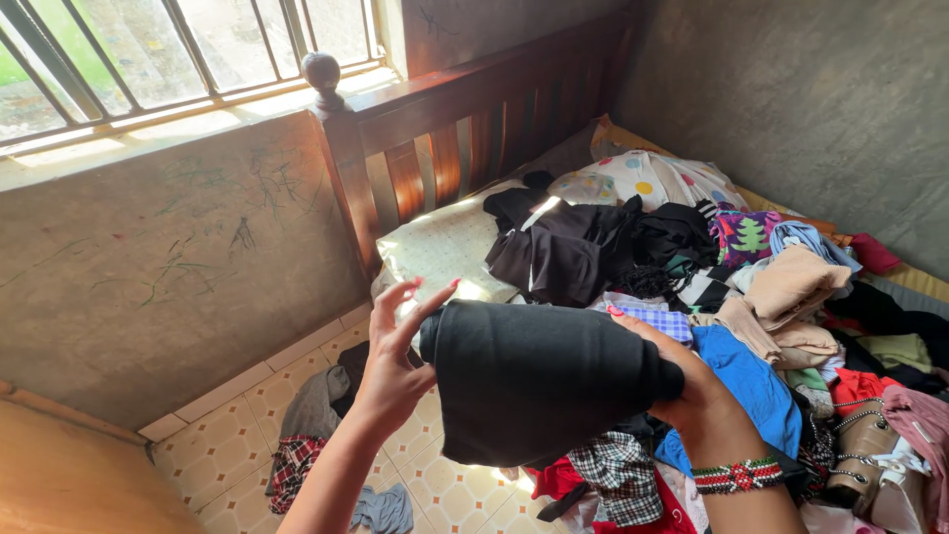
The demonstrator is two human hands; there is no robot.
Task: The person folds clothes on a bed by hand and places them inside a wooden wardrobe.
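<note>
Right hand grips a rolled black garment; left hand, fingers spread, steadies its left end above the heaped bed.

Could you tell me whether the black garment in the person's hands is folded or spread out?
Folded: the black garment hangs doubled over the right hand, its top edge rounded, while the left hand touches its end.
</note>
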